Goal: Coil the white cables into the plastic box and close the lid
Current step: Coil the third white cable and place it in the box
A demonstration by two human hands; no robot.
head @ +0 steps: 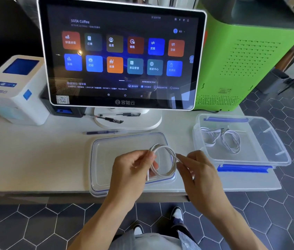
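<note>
A white cable point(168, 156) is wound into a loop held above the clear lid point(106, 147), which lies flat on the counter in front of me. My left hand point(131, 170) pinches the loop's left side, and a short end hangs below its fingers. My right hand point(196, 168) pinches the loop's right side. The clear plastic box point(268, 156) with blue latches stands open at the right, holding a coiled white cable point(222, 138).
A point-of-sale screen point(122, 56) stands behind the lid on a white base. A white label printer point(14, 91) sits at the left, a green machine point(247, 56) at the right. Pens point(103, 132) lie near the base. The counter's front edge runs just below the lid.
</note>
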